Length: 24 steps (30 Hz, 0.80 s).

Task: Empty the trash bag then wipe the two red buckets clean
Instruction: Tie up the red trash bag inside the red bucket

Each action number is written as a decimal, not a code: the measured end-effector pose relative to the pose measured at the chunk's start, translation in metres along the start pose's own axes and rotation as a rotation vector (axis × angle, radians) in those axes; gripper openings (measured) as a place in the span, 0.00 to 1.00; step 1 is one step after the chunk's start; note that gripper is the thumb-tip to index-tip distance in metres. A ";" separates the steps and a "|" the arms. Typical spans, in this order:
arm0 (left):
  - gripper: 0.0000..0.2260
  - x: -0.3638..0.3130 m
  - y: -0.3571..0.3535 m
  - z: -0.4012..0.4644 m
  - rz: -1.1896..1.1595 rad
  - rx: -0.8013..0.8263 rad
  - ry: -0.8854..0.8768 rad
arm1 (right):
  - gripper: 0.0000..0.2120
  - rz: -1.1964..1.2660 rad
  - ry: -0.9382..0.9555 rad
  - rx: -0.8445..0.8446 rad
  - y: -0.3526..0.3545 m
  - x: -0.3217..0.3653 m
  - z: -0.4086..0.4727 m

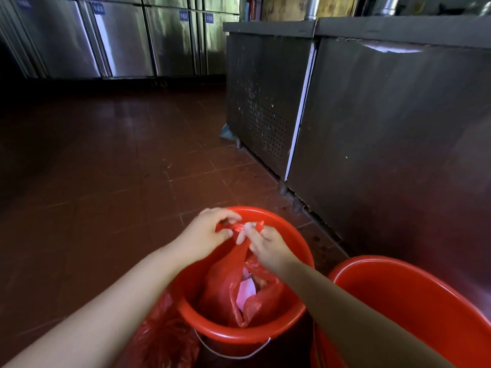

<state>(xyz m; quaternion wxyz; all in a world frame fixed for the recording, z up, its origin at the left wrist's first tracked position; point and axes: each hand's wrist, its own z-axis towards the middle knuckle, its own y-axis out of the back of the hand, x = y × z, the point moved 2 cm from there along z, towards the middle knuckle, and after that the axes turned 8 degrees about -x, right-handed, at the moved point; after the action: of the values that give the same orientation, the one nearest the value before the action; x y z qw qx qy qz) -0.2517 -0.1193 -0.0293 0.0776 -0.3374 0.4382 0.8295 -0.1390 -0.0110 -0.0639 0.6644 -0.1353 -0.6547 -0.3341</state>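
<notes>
Red bag (225, 285) hangs inside the left bucket (297, 245), its body down in the tub and its neck pulled up above the rim. I pinch the twisted handles (239, 227) from both sides: left hand (210, 232) curls round the strand on its side, right hand (265, 244) grips the other end, thumb and fingers (245, 232) closed on the plastic. Both hands nearly touch over the far half of the tub. Bag mouth gapes a little below my right wrist; pale pink paper (245, 289) shows inside. Second bucket (414, 293) stands just beside the first, to the right, partly under my right forearm. Another crumpled red bag (164, 335) lies against the near-left wall of the first tub, on the floor (106, 168), which is dark red tile. Wire bail (239, 353) hangs down the near side. Steel cabinet (385, 115) runs along the right; steel fridge doors (119, 38) line the back wall.
</notes>
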 end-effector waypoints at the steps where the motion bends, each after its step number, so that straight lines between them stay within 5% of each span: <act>1: 0.07 0.001 -0.006 -0.002 -0.003 0.020 -0.012 | 0.19 0.048 -0.041 0.027 0.001 0.000 -0.001; 7: 0.12 0.002 -0.020 -0.019 -0.225 -0.239 0.080 | 0.10 0.254 -0.106 -0.027 0.009 0.001 -0.003; 14: 0.11 0.008 -0.039 -0.047 -0.442 -0.016 0.241 | 0.11 0.130 -0.053 -0.038 0.019 -0.006 -0.002; 17: 0.09 0.007 -0.042 -0.035 -0.471 -0.127 0.365 | 0.11 -0.205 0.142 0.004 0.021 -0.003 -0.001; 20: 0.10 -0.002 -0.051 -0.023 -0.609 -0.008 0.505 | 0.05 -0.681 0.561 -0.114 0.025 0.007 -0.002; 24: 0.20 -0.002 -0.057 -0.019 -0.713 0.097 0.782 | 0.09 -0.766 1.019 -0.188 0.028 0.001 -0.005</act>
<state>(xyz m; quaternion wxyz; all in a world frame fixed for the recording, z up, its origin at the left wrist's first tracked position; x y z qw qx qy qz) -0.2163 -0.0993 -0.0739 0.2011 -0.7456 0.3305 0.5426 -0.1180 0.0064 -0.0567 0.7111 0.2260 -0.2266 -0.6260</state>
